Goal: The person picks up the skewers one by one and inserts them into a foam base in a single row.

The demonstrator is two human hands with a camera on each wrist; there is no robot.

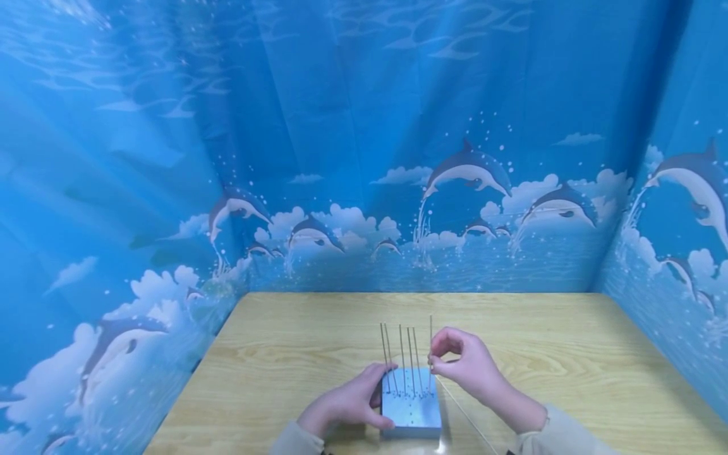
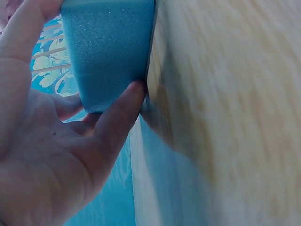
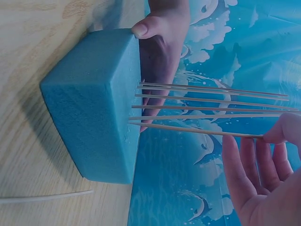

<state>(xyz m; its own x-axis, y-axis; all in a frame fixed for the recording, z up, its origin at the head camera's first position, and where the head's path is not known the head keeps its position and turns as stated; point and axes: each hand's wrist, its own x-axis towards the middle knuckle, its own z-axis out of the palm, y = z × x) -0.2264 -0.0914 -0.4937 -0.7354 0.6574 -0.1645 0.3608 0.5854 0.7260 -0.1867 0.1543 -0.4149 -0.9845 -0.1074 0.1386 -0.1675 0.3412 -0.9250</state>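
Note:
A blue foam block point(image 1: 411, 414) sits on the table, its top face dotted with small holes. My left hand point(image 1: 358, 398) grips the block along its left side, thumb at the near corner and fingers towards the far one. Several thin wooden skewers point(image 3: 197, 109) stand up from the block in a row. At the right end of that row, my right hand point(image 1: 469, 366) pinches another skewer point(image 3: 197, 131) between thumb and forefinger. Its lower end meets the block's top face, and it stands nearly upright. In the left wrist view, my thumb presses the side of the block point(image 2: 110, 52).
A loose skewer point(image 1: 466, 414) lies on the wood-grain table point(image 1: 307, 335), to the right of the block and under my right forearm. Blue curtains point(image 1: 352, 126) printed with dolphins and clouds hang behind the table and on both sides.

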